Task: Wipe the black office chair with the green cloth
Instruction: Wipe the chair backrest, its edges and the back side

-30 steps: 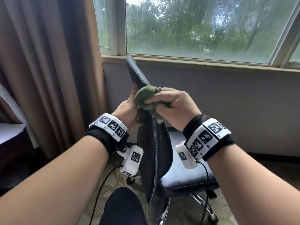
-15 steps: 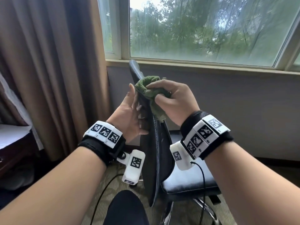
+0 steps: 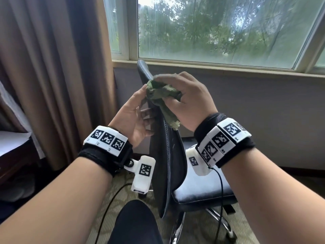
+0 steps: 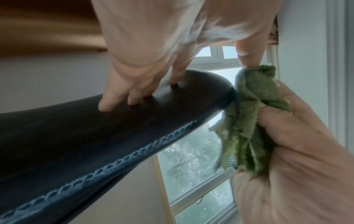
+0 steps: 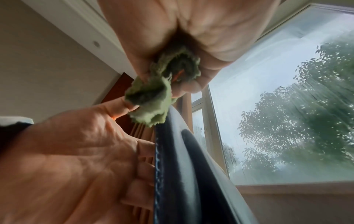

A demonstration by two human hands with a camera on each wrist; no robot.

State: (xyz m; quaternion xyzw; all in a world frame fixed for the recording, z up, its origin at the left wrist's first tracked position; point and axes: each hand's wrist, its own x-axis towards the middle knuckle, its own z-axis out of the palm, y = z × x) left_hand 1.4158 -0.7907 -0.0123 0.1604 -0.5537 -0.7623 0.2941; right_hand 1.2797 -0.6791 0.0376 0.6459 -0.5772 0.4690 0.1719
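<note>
The black office chair's backrest (image 3: 168,155) stands edge-on in front of me, below the window. My right hand (image 3: 190,95) grips the bunched green cloth (image 3: 161,92) and presses it against the backrest's edge, a little under its top. A tail of cloth hangs below the fist. My left hand (image 3: 135,117) lies on the far side of the backrest. Its fingers (image 4: 134,91) rest on the black leather (image 4: 95,136), and its thumb touches the cloth (image 4: 252,106). The right wrist view shows the cloth (image 5: 153,103) bearing on the stitched edge (image 5: 178,174).
The padded seat (image 3: 202,194) and chrome base (image 3: 223,226) sit to the lower right. Brown curtains (image 3: 52,76) hang at the left, beside a dark desk with paper (image 3: 12,143). The grey wall and window sill (image 3: 228,67) stand close behind. My knee (image 3: 133,222) is near the backrest's lower end.
My right hand has slid the cloth up the backrest's edge toward the top. The left hand has shifted so its palm shows, with the thumb up by the cloth.
</note>
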